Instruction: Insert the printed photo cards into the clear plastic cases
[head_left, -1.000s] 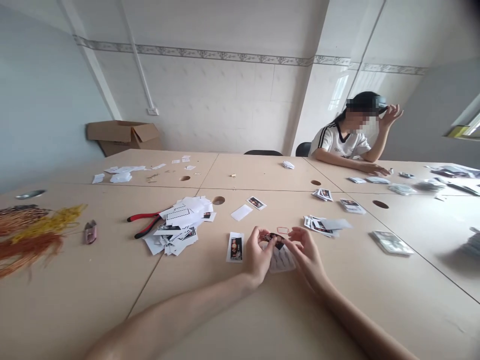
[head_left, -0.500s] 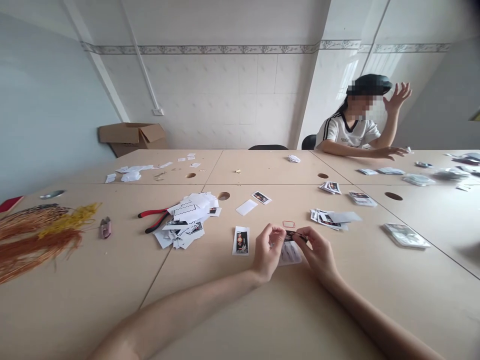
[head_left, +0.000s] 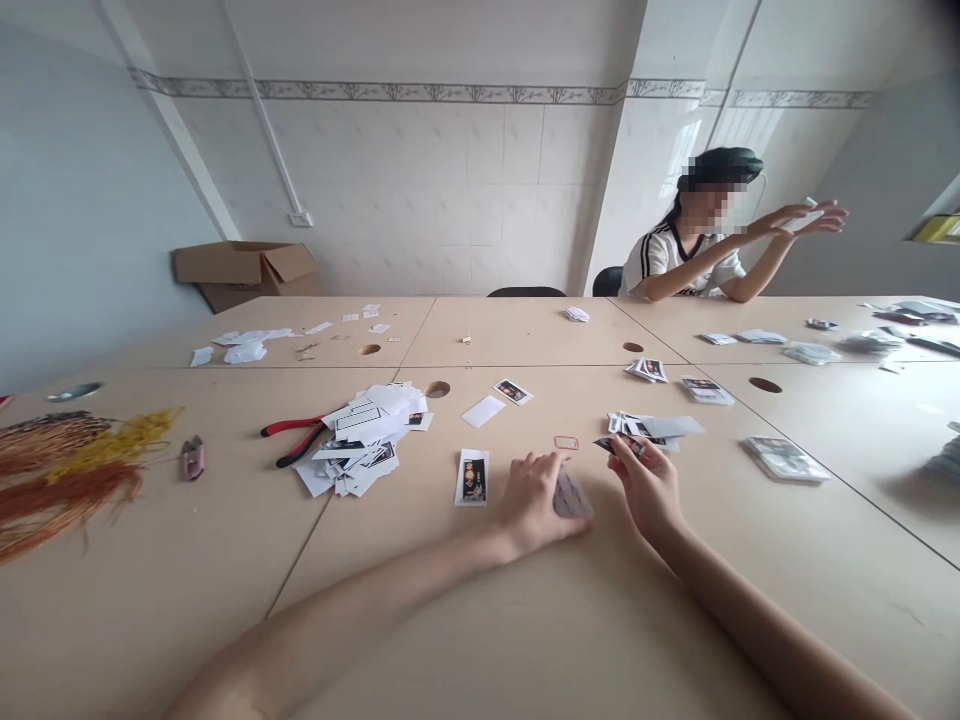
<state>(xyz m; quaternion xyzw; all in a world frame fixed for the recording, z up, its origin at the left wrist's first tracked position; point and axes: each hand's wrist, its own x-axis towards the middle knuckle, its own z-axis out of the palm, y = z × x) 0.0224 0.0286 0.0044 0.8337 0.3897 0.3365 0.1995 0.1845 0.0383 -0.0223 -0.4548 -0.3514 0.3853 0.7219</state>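
Observation:
My left hand (head_left: 534,502) is closed round a small, flat, clear packet (head_left: 571,494), with the fingers at its far edge and the thumb at its near edge. Grey strip-like shapes show inside the packet. To the right, my right hand (head_left: 651,488) pinches a dark printed card (head_left: 604,443) between thumb and fingers, partly covered by them. Just beyond my hands lies a red rectangular outline (head_left: 566,442), perhaps a loop or clip. A dark printed card with a white border (head_left: 472,478) lies left of my left hand.
Red-handled pliers (head_left: 300,440) lie partly under a heap of paper cards (head_left: 375,430). Further left are pink snips (head_left: 193,458) and orange and yellow cords (head_left: 97,460). Card stacks (head_left: 646,371) and a clear pack (head_left: 785,459) sit rightward. A co-worker (head_left: 697,240) sits across the table.
My hands have parted. The left has moved from the card onto the clear packet, while the right has carried the card right. The co-worker has raised the lower hand towards the other.

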